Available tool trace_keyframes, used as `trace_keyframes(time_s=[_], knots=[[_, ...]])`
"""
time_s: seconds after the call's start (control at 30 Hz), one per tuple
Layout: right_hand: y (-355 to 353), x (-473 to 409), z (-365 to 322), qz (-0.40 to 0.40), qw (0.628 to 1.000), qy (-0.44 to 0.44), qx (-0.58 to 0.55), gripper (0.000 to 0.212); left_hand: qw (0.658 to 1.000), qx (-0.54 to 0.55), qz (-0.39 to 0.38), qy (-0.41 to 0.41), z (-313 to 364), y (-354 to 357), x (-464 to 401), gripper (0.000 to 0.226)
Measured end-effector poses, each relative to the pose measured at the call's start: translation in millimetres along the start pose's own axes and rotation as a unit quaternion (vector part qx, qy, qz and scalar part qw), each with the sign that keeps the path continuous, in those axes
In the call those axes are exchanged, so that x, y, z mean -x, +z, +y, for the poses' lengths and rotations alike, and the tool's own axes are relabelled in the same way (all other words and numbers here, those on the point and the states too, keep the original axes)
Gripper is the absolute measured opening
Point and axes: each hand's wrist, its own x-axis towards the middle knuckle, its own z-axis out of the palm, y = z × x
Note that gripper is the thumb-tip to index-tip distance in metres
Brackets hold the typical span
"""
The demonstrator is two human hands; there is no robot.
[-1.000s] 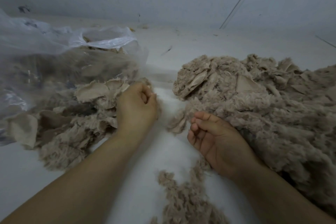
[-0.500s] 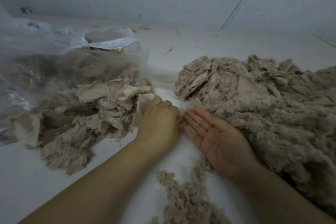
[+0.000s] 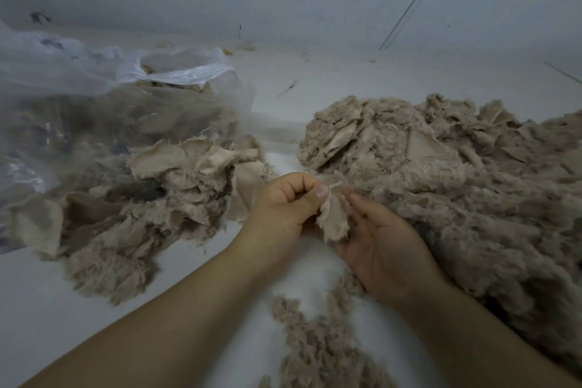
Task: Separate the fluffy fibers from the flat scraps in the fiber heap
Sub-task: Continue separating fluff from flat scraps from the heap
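Curled fingers [image 3: 294, 187] and thumb of left hand [image 3: 283, 208] pinching top edge of flat beige scrap [image 3: 333, 217], held upright between both hands. Right hand [image 3: 382, 239] palm up, fingers loosely bent, cradling the scrap from beside and beneath. Large fiber heap [image 3: 456, 186] just right of hands; pile of flat scraps [image 3: 163, 186] left, spilling from clear plastic bag [image 3: 94, 98]. Fluffy tufts [image 3: 318, 340] near wrists on white floor [image 3: 63, 309].
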Motion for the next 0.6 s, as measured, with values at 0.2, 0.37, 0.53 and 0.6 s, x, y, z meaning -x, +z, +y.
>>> trace_keyframes(time_s=[0.2, 0.37, 0.53, 0.6], knots=[[-1.4, 0.6, 1.5, -0.029, 0.999, -0.004, 0.042, 0.042, 0.999, -0.014, 0.039, 0.005, -2.8, -0.4, -0.4, 0.015], [-1.4, 2.9, 1.7, -0.050, 0.997, -0.001, 0.061, 0.039, 1.000, -0.017, 0.024, -0.007, -0.8, -3.1, -1.6, 0.029], [-0.7, 2.3, 1.5, -0.019, 0.997, 0.001, 0.079, 0.040, 0.993, -0.114, 0.027, -0.020, -5.8, -4.7, -2.8, 0.028], [-2.3, 0.3, 0.9, 0.000, 0.998, 0.005, 0.066, 0.044, 0.996, -0.088, 0.008, -0.027, -4.5, -5.7, -2.6, 0.033]])
